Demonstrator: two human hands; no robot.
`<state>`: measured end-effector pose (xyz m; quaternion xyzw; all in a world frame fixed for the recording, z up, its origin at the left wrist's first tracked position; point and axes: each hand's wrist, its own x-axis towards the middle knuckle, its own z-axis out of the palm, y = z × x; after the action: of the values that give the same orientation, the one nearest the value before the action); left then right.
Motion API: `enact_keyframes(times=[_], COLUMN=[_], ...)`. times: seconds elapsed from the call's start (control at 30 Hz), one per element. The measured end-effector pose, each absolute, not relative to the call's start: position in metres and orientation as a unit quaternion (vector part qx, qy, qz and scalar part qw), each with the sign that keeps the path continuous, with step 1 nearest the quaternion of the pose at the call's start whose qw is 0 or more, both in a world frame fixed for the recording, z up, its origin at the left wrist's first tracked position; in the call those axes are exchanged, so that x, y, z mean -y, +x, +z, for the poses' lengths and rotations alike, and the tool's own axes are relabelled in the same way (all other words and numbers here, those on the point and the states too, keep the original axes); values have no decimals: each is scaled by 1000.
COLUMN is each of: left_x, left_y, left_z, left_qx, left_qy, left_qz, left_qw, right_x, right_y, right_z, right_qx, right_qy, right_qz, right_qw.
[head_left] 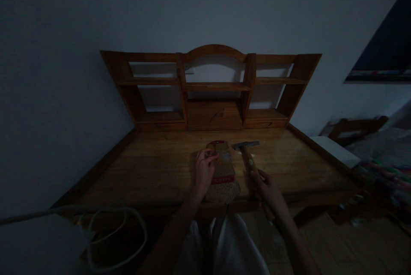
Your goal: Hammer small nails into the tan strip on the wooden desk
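A flat patterned piece (223, 172), brown with dots and red bands, lies on the wooden desk (154, 168) near its front edge. My left hand (204, 170) rests on the piece's left side, its thumb and fingers pinched together at something too small to make out. My right hand (266, 187) is closed round the wooden handle of a hammer (246, 151). The hammer's metal head hovers just right of the piece's far end, above the desk top.
A wooden shelf unit (213, 88) with open compartments stands at the back of the desk against a white wall. A white cable (115, 228) loops at the lower left. A chair (353, 129) and colourful fabric (388, 172) sit at the right. The room is dim.
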<state>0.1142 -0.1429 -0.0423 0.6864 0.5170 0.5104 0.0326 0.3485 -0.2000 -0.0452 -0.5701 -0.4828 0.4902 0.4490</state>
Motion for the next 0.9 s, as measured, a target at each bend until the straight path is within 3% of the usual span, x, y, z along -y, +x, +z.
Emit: enact_keyframes(times=[0.9], left_x=[146], left_y=[115], left_z=[-40], left_qx=[-492], left_qy=[701], left_qz=[516], left_qw=[7], right_x=[204], right_y=[343], right_z=[-36], right_qx=[472], right_qy=[-589], right_qz=[483], right_qw=[444])
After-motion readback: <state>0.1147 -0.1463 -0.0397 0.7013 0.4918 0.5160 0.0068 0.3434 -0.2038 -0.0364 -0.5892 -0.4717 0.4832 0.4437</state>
